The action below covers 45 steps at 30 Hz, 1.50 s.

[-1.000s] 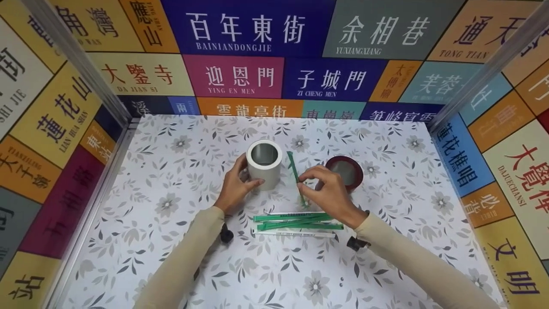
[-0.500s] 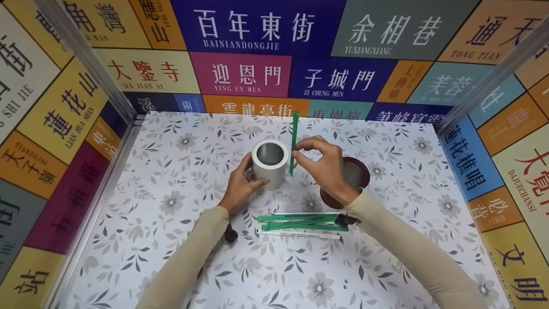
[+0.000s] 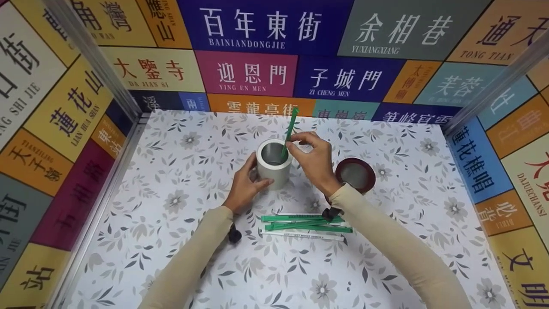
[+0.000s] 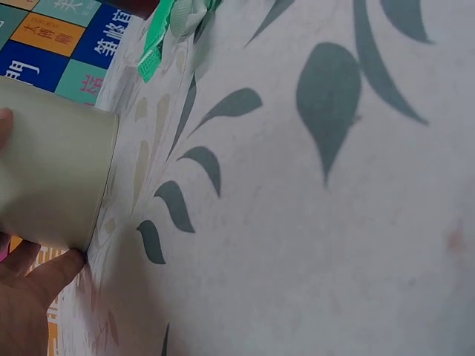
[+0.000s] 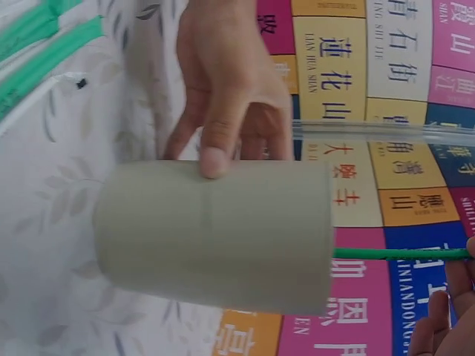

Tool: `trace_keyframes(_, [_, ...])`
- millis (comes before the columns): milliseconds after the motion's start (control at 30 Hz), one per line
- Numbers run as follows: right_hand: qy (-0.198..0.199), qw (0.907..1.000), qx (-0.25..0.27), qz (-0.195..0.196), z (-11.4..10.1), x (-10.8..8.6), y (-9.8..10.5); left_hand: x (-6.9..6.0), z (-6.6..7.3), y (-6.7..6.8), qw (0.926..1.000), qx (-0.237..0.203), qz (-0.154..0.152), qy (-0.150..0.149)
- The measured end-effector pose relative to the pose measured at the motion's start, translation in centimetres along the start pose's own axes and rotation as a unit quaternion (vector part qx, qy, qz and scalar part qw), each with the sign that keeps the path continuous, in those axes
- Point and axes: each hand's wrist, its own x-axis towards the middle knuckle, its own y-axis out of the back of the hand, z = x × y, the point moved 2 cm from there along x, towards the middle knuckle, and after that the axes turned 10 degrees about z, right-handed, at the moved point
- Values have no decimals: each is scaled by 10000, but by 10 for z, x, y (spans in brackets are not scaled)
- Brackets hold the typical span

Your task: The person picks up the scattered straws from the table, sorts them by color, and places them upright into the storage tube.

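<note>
A pale grey cup (image 3: 274, 177) with a thick white rim and dark inside stands upright on the table. My left hand (image 3: 245, 186) grips its left side, thumb in front and fingers behind. My right hand (image 3: 315, 161) pinches a slim green wrapped stick (image 3: 292, 122) between thumb and fingertips. The stick's lower end is inside the cup's mouth near the right of the rim; its upper part rises above the hand. In the right wrist view the stick (image 5: 401, 254) runs straight out from the cup's mouth (image 5: 215, 233). The left wrist view shows the cup's lower side (image 4: 52, 163).
Several green and white wrapped sticks (image 3: 306, 225) lie in a loose pile in front of the cup. A dark red round cup (image 3: 362, 189) stands right of my right hand, partly hidden by the forearm. Printed panels (image 3: 248, 73) wall the table (image 3: 206, 266) at the back and sides.
My right hand has lifted the green stick from beside the cup, turned it nearly upright and moved it left, so its lower end is in the mouth. The left hand keeps its hold.
</note>
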Motion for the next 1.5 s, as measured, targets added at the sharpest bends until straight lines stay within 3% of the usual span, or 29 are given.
trace_keyframes(267, [-38, 9995, -179, -270, 17, -19, 6, 1, 0, -1, 9999, -63, 25, -89])
trace_keyframes(467, [-174, 9981, -352, -481, 46, -38, 16, 0, -2, 1, 9999, -66, 91, -39])
trace_keyframes(867, [159, 9897, -557, -1312, 75, -88, 54, -2, 2, 5, 9996, 272, -54, -76])
trace_keyframes(1300, [-150, 9811, -1016, -1642, 108, -143, 84, -1, 5, 3, 9998, 195, 3, -74])
trace_keyframes(1500, [289, 9771, -1245, -1701, 117, -156, 90, -1, 6, 0, 9996, 215, 70, -142])
